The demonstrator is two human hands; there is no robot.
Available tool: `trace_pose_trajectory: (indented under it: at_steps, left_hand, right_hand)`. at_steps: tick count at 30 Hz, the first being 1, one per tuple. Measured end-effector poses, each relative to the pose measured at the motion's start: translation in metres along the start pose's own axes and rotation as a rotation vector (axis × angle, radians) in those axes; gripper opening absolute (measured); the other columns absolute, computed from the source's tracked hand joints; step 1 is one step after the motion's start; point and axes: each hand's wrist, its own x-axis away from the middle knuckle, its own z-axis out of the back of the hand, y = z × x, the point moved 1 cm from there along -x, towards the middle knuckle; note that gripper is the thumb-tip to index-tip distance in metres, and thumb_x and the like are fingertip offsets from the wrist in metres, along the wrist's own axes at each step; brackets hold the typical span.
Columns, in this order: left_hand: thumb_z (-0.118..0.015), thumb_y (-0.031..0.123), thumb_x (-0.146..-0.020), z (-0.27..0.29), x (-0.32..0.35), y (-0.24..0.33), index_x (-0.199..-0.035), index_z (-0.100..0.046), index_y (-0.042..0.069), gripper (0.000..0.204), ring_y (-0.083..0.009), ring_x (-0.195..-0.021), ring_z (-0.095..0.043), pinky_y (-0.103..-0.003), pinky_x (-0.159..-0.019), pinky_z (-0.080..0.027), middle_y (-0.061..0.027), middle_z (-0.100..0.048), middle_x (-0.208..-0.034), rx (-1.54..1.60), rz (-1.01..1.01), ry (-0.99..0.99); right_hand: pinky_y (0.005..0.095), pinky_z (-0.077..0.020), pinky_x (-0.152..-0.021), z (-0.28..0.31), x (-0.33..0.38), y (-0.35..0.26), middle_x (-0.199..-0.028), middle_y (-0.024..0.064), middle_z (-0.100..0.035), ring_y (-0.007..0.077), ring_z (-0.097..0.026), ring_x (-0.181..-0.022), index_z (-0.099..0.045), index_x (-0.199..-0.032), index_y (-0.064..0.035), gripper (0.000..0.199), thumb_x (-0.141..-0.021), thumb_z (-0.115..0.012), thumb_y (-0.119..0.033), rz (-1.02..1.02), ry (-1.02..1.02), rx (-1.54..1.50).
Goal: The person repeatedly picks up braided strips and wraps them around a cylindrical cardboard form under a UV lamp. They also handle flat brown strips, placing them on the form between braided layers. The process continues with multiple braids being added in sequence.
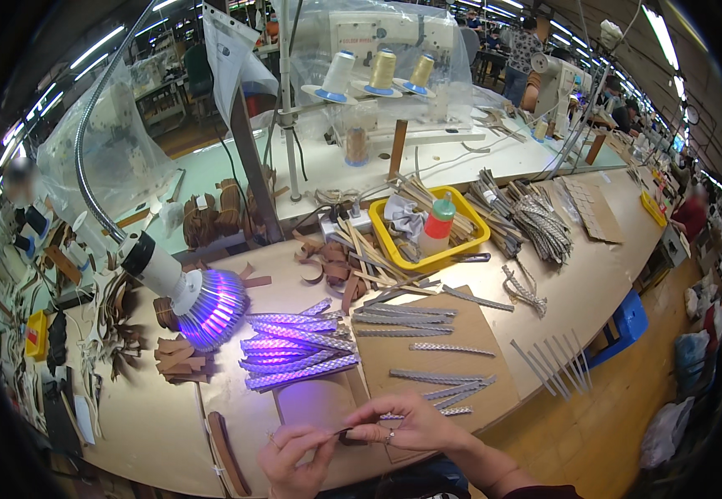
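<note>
Close to the near table edge, my left hand point(296, 459) and my right hand point(406, 422) meet, fingertips pinched together. Between them is a small dark strip point(344, 433), mostly covered by the fingers. Just beyond my hands sits a flat tan pad point(317, 401). A pile of braided grey-white strips point(290, 366) lies past it, lit purple by a lamp point(211, 309) on a flexible metal neck. More braided strips point(452, 348) are spread in groups on a brown cardboard sheet point(494, 378) to the right; some lie partly behind my right hand.
A yellow tray point(479, 241) at the back holds a red-labelled bottle point(436, 229) with a green cap. Brown leather strips point(182, 359) lie left, with a longer brown strip point(226, 453) nearer. Bundled braids point(541, 224) and thread cones point(340, 75) stand farther back. Thin strips point(554, 366) overhang the right edge.
</note>
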Motion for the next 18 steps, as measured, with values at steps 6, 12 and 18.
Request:
trace_pose_trajectory:
  at_steps: [6,12,18]
  left_hand:
    - [-0.078,0.000,-0.076,-0.008,0.008,-0.015,-0.089,-0.069,0.009,0.018,-0.0220,-0.073,-0.065,-0.029,-0.061,-0.050,-0.0107,-0.066,-0.088,-0.027,-0.303,0.054]
    - [-0.074,0.016,-0.087,-0.002,0.001,-0.009,-0.089,-0.055,0.007,0.021,-0.0278,-0.073,-0.066,-0.038,-0.065,-0.050,-0.0150,-0.066,-0.090,0.335,-0.417,0.109]
    - [-0.059,0.021,-0.099,0.044,0.025,-0.010,-0.101,-0.037,0.009,0.025,-0.0220,-0.078,-0.061,-0.038,-0.076,-0.047,-0.0095,-0.061,-0.086,0.903,0.241,0.269]
  right_hand:
    - [0.0234,-0.0469,-0.076,0.000,0.005,0.024,-0.091,0.0008,-0.065,0.0076,-0.059,-0.083,-0.068,-0.098,-0.0010,0.016,-0.095,-0.066,-0.016,-0.147,-0.053,-0.413]
    - [0.0332,-0.0476,-0.091,0.005,0.010,0.037,-0.100,0.0074,-0.064,0.0171,-0.060,-0.096,-0.061,-0.107,-0.0040,0.023,-0.100,-0.057,-0.025,-0.251,0.206,-0.734]
    - [0.0402,-0.0468,-0.091,0.071,0.036,0.029,-0.084,0.0052,-0.059,0.0215,-0.061,-0.086,-0.056,-0.112,-0.0090,0.021,-0.103,-0.049,-0.026,0.052,0.505,-0.961]
